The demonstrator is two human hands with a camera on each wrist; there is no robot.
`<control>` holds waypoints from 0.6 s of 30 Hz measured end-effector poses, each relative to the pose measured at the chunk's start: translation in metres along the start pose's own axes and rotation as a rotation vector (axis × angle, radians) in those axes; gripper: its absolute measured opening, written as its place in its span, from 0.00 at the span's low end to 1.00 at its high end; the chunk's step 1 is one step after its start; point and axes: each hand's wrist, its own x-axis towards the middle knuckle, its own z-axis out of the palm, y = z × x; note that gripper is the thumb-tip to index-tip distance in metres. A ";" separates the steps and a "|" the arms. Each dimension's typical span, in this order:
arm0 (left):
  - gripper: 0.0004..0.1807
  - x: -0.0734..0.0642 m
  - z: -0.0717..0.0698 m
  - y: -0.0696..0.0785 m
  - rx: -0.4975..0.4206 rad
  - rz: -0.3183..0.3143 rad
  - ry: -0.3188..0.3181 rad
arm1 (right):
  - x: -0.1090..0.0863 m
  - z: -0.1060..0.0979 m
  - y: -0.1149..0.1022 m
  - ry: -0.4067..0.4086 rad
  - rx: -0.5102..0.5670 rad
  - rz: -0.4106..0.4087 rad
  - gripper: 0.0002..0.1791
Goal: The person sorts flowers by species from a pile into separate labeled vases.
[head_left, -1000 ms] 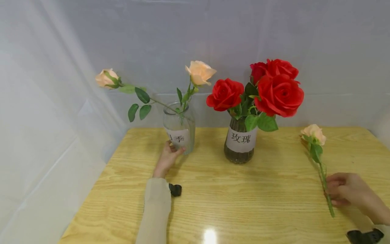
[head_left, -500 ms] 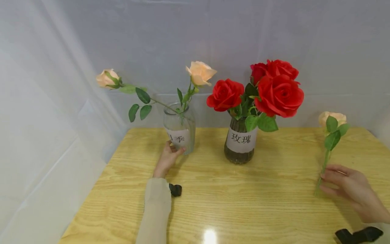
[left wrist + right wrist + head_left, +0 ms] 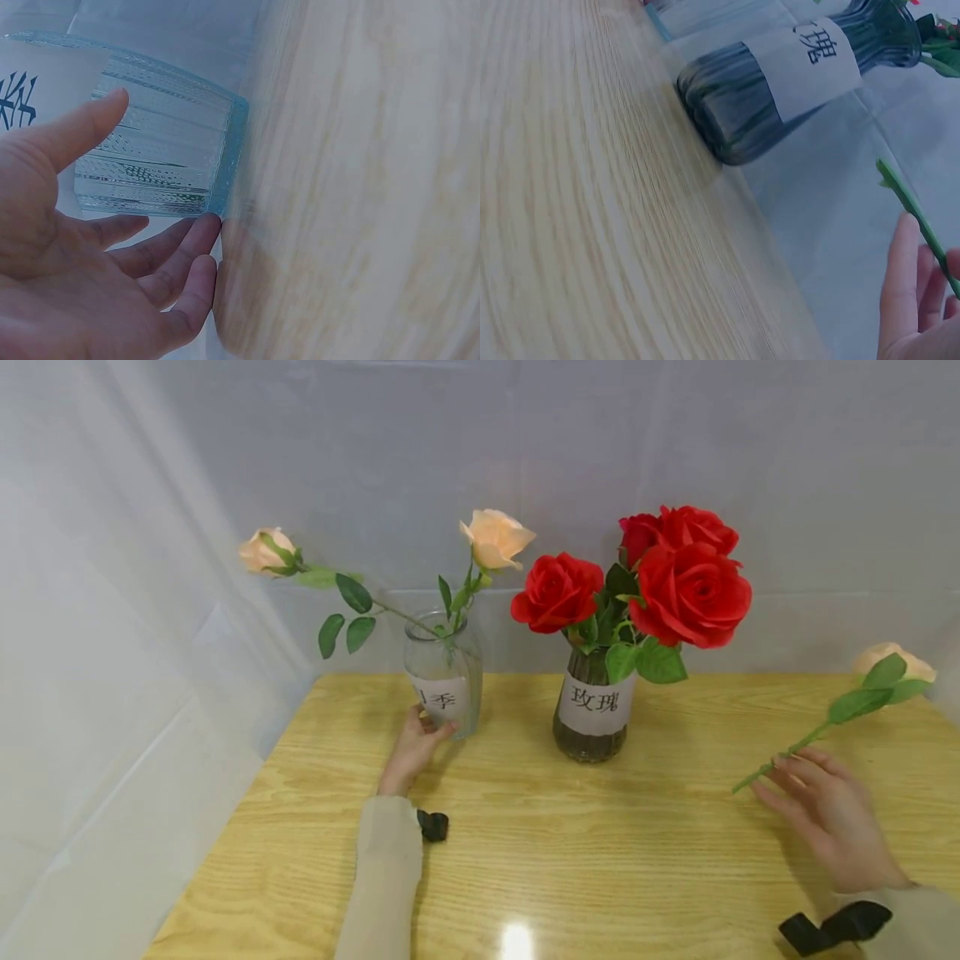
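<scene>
My left hand (image 3: 412,747) rests at the lower left side of a clear glass vase (image 3: 468,702) with a white label. In the left wrist view, its thumb lies across the front of that vase and the curled fingers bear on its side near the base. Two peach roses (image 3: 495,539) stand in it, one leaning far left. At the right, my right hand (image 3: 828,810) pinches the green stem of a third peach rose (image 3: 903,664) above the table. Its bloom tilts to the upper right; the bare stem end points lower left. Only the stem (image 3: 911,202) shows in the right wrist view.
A dark glass vase (image 3: 588,747), labelled with characters, stands right of the clear one and holds several red roses (image 3: 693,593). Both stand toward the back of the wooden table (image 3: 570,852). A pale sheet (image 3: 375,460) hangs behind.
The right hand has lifted the peach rose and turned it, its bloom moving right and its stem end swinging left. The left hand stays at the clear vase.
</scene>
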 end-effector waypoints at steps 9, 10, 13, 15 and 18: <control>0.43 -0.002 -0.003 0.002 -0.005 -0.011 -0.004 | 0.010 0.026 0.013 0.089 0.280 -0.054 0.18; 0.43 -0.002 -0.003 0.002 -0.004 -0.011 -0.002 | 0.011 0.028 0.015 0.091 0.280 -0.070 0.18; 0.43 -0.003 -0.003 0.003 0.011 -0.002 0.002 | 0.012 0.037 0.019 0.114 0.286 -0.129 0.17; 0.42 -0.003 -0.002 0.002 0.014 0.000 0.005 | 0.011 0.042 0.021 0.121 0.302 -0.185 0.16; 0.42 -0.002 -0.001 0.002 0.018 0.006 0.010 | 0.010 0.051 0.025 0.145 0.328 -0.266 0.13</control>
